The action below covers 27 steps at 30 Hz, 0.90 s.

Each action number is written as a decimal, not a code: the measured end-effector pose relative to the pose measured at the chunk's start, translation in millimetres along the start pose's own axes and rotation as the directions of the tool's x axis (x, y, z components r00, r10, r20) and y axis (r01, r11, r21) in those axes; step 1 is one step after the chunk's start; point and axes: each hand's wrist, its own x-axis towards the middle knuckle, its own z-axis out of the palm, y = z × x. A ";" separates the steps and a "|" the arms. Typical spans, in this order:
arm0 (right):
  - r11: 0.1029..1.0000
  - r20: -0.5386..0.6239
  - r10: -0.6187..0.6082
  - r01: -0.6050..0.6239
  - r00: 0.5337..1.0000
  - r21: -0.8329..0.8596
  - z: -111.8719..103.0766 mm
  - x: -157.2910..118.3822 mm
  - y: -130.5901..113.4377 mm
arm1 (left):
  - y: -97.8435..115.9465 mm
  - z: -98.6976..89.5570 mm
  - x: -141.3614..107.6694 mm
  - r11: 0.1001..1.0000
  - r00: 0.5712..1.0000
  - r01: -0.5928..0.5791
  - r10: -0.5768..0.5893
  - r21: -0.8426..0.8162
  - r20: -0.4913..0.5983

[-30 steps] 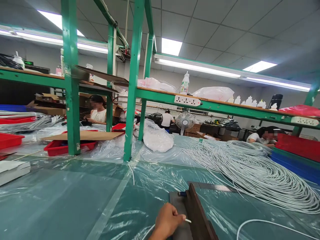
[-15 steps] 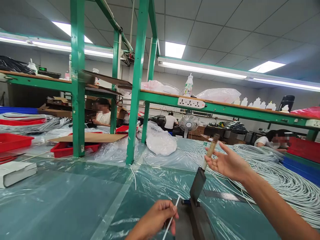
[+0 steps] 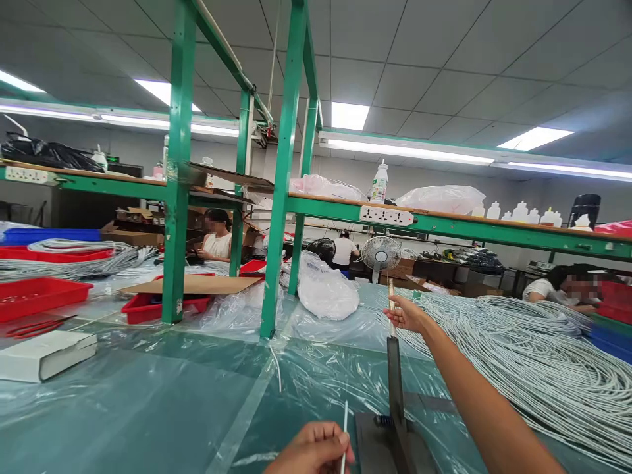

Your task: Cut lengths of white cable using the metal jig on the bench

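My left hand (image 3: 316, 450) pinches a thin white cable (image 3: 345, 421) near the bottom of the view, its free end pointing up. Just right of it stands a dark metal lever tool (image 3: 395, 382) on a flat base, with a small spring at its side. My right hand (image 3: 407, 313) has its fingers wrapped round the tool's pale upright handle (image 3: 392, 289). The cable end is to the left of the tool, apart from its upright arm. The lower part of the cable is cut off by the frame's edge.
Coils of white cable (image 3: 523, 355) cover the right of the bench. A green post (image 3: 276, 263) and a shelf with a power strip (image 3: 386, 215) rise ahead. A white box (image 3: 47, 355) and red trays (image 3: 44, 296) lie left. Other people sit farther back.
My right hand has gone from loosely spread fingers to a grip on the handle, and the lever now stands more upright. My left hand still holds the cable, now lower in view.
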 end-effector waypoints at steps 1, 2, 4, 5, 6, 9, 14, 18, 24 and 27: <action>0.992 -0.064 -0.078 0.071 0.995 -0.109 -2.2 -2.3 2.7 | 2.4 2.9 -2.0 1.000 1.000 -0.006 0.006 -0.015 -0.010; 0.963 -0.126 -0.176 0.144 0.976 -0.229 -5.2 -5.4 5.7 | 3.5 5.3 -3.2 1.000 1.000 -0.016 0.015 -0.022 -0.015; 0.829 -0.157 -0.411 0.297 0.898 -0.474 -13.1 -12.2 12.3 | 1.7 7.0 -2.4 0.999 1.000 -0.022 0.022 -0.031 0.003; 0.722 -0.098 -0.523 0.379 0.847 -0.578 -17.3 -14.9 15.7 | -0.9 6.3 -0.6 0.999 0.999 -0.033 0.034 -0.034 0.016; 0.594 0.008 -0.611 0.465 0.792 -0.657 -21.0 -16.6 19.1 | -4.1 4.8 1.9 0.998 0.998 -0.050 0.051 -0.035 0.028; 0.183 0.403 -0.680 0.673 0.613 -0.716 -26.3 -14.1 28.7 | -11.7 -0.3 9.4 0.995 0.994 -0.095 0.096 -0.011 0.058; -0.226 0.665 -0.582 0.693 0.468 -0.685 -10.0 5.7 38.4 | -8.5 1.0 9.8 0.991 0.990 -0.115 0.109 0.073 0.084; -0.371 0.691 -0.549 0.604 0.470 -0.705 10.7 18.5 40.8 | -5.7 -0.1 5.6 0.987 0.989 -0.135 0.128 0.085 0.080; -0.377 0.651 -0.599 0.552 0.467 -0.743 12.7 19.3 35.5 | 3.1 0.8 -3.7 0.992 0.992 -0.124 0.124 0.004 0.013; -0.240 0.496 -0.731 0.503 0.468 -0.830 1.9 -1.5 17.7 | 15.1 11.1 -12.5 0.991 0.994 -0.106 0.104 -0.082 -0.024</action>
